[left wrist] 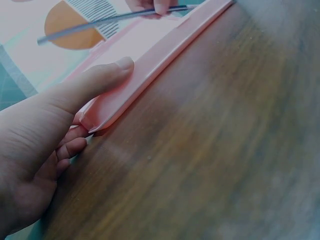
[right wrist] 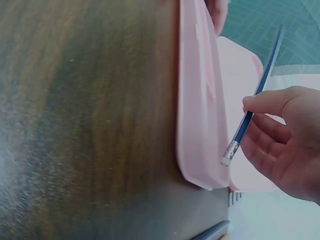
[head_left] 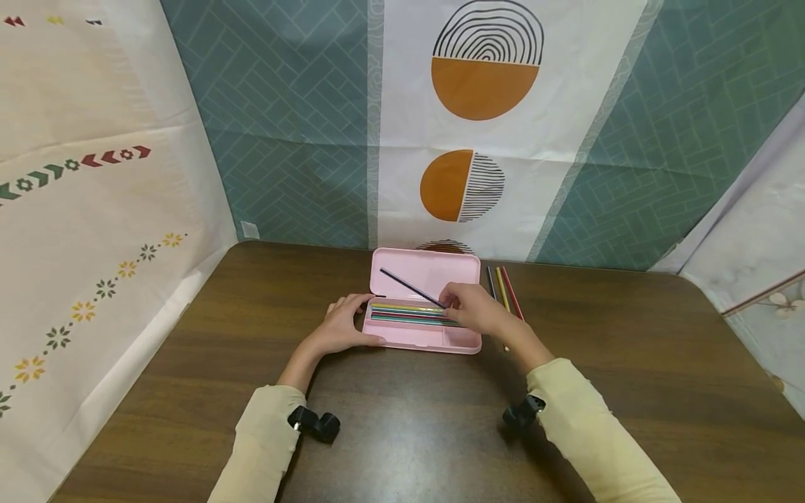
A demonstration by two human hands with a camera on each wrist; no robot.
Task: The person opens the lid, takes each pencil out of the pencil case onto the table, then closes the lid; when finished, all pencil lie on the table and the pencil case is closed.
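An open pink pencil case (head_left: 402, 337) lies on the table with its lid (head_left: 428, 264) folded back. Several coloured pencils (head_left: 409, 316) lie side by side in its rear compartment. My left hand (head_left: 339, 328) grips the case's left end, the thumb on the front rim and the fingers around the far corner. Between thumb and fingers, my right hand (head_left: 473, 307) pinches a dark blue pencil (head_left: 402, 281) above the case. That pencil tilts up to the left, and its white eraser (right wrist: 226, 161) points down past the fingers in the right wrist view.
Right of the case, partly behind the right forearm, lie a red pencil (head_left: 512, 292), a yellow one (head_left: 503, 288) and a dark one (head_left: 491, 281). The brown table (head_left: 402, 419) ends at a patterned cloth wall (head_left: 295, 175) just behind the lid.
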